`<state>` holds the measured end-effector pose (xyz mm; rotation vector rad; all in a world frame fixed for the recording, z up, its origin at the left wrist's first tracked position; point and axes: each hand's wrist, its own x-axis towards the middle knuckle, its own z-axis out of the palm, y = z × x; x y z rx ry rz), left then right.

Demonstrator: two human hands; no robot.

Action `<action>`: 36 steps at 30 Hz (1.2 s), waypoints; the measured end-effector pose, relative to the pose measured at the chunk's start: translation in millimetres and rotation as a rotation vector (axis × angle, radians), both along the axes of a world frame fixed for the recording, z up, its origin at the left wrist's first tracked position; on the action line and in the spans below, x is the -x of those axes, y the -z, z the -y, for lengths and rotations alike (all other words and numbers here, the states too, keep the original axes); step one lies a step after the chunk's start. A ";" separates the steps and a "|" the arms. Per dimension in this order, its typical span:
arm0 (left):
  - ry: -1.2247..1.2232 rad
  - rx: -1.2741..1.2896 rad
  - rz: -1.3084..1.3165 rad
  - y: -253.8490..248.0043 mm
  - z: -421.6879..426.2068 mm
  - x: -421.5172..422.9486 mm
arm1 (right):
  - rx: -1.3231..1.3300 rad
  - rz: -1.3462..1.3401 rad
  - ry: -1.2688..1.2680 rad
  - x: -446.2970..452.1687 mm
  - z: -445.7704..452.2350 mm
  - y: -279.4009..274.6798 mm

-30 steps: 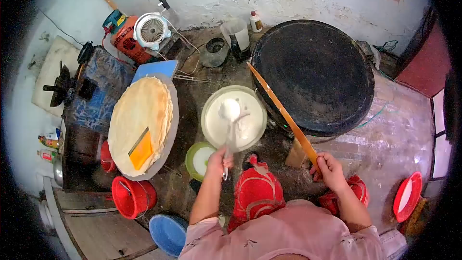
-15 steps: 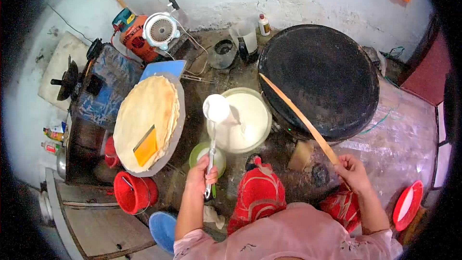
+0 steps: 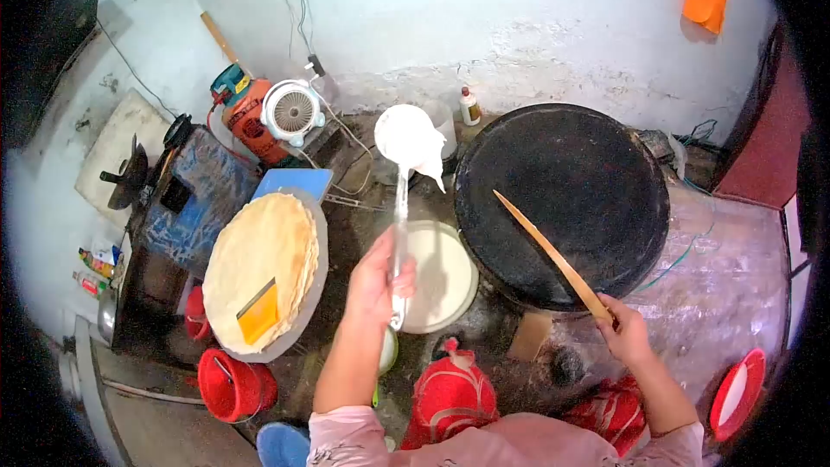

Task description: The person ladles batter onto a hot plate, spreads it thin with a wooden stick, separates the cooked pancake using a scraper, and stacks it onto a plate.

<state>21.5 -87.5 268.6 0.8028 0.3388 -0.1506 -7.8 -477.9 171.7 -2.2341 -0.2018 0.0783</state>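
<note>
My left hand (image 3: 379, 281) is closed round the handle of a ladle (image 3: 399, 225), raised above the floor. White batter (image 3: 411, 140) fills the ladle's bowl and hangs over its right side. Below and partly behind that hand stands a basin of batter (image 3: 441, 272). My right hand (image 3: 623, 329) grips the wide end of a long wooden spatula (image 3: 553, 251); its pointed tip is over the round black griddle (image 3: 562, 199). Whether the spatula touches the griddle, I cannot tell. To the left, a stack of thin pancakes (image 3: 259, 259) carries a yellow scraper (image 3: 259, 316).
A red bucket (image 3: 233, 385) and a blue basin (image 3: 283, 445) stand at the lower left. Behind are a gas cylinder (image 3: 246, 112), a white blower (image 3: 292, 112) with cables, and a small bottle (image 3: 469, 107). A red basin (image 3: 739, 393) sits at far right.
My left hand has lifted the ladle up and away from the basin, and batter now droops from its right side. The spatula's tip has moved inward over the griddle. The view has tilted up.
</note>
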 end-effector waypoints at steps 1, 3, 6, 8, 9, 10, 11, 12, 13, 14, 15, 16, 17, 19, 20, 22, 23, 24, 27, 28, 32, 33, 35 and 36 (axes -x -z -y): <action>-0.042 -0.043 -0.056 1.5 10.5 -12.7 | 0.047 0.122 -0.001 -4.5 -1.5 -2.3; -0.012 -0.001 -0.056 15.0 26.6 -36.1 | 0.060 0.176 -0.007 -15.9 -3.1 -6.3; -0.049 -0.060 -0.084 47.6 49.3 -68.6 | 0.086 0.198 -0.005 -32.8 -8.6 -11.5; -0.055 -0.087 -0.071 72.6 62.5 -85.1 | 0.098 0.164 0.008 -44.9 -12.6 -10.7; -0.070 -0.110 -0.069 84.7 68.6 -91.4 | 0.089 0.199 -0.014 -51.9 -15.2 -6.6; -0.076 -0.137 -0.077 97.8 73.3 -96.4 | 0.079 0.233 -0.035 -58.8 -18.3 -2.7; -0.081 -0.164 -0.083 108.8 78.0 -100.1 | 0.080 0.231 -0.032 -65.6 -22.8 -1.0; -0.078 -0.165 -0.085 116.3 83.1 -101.2 | 0.083 0.253 -0.062 -72.1 -28.2 0.6; -0.090 -0.175 -0.072 123.3 88.3 -100.5 | 0.086 0.272 -0.091 -77.8 -33.0 4.2; -0.103 -0.186 -0.058 129.9 93.0 -98.9 | 0.105 0.197 -0.089 -84.0 -37.9 12.4; -0.099 -0.188 -0.063 136.7 97.1 -98.6 | 0.104 0.193 -0.085 -89.3 -42.4 19.0; -0.134 -0.204 -0.104 142.7 100.8 -99.1 | 0.081 0.175 -0.101 -94.5 -46.7 24.4; -0.171 -0.221 -0.146 146.6 103.6 -98.3 | 0.058 0.157 -0.119 -98.2 -50.1 27.7; -0.212 -0.213 -0.185 151.0 104.5 -92.2 | 0.085 0.119 -0.102 -101.1 -53.4 28.0; -0.206 -0.229 -0.185 153.0 102.1 -89.7 | 0.057 0.091 -0.091 -101.3 -53.5 26.3; -0.221 -0.283 -0.225 155.0 101.0 -87.3 | 0.028 0.061 -0.083 -102.0 -54.0 20.2; -0.223 -0.284 -0.229 154.5 101.2 -85.4 | 0.027 0.079 -0.079 -101.4 -54.3 15.5; -0.217 -0.326 -0.209 155.0 101.1 -83.4 | 0.026 0.096 -0.074 -101.1 -54.5 13.6; -0.222 -0.461 -0.174 150.4 103.2 -78.5 | 0.070 0.048 -0.017 -106.7 -53.5 21.4; -0.238 -0.540 -0.136 151.3 100.8 -76.3 | 0.070 0.048 -0.016 -108.1 -52.4 24.0; -0.216 -0.556 -0.109 143.7 101.8 -78.5 | 0.118 0.003 -0.019 -111.0 -48.3 39.4; -0.173 -0.519 -0.122 143.6 101.0 -82.5 | 0.132 0.015 -0.028 -111.9 -47.7 41.2; -0.130 -0.456 -0.138 159.7 94.5 -99.3 | 0.147 0.093 -0.041 -112.6 -45.3 36.7; -0.117 -0.475 -0.123 163.4 90.4 -107.8 | 0.160 0.167 -0.052 -111.9 -43.7 33.0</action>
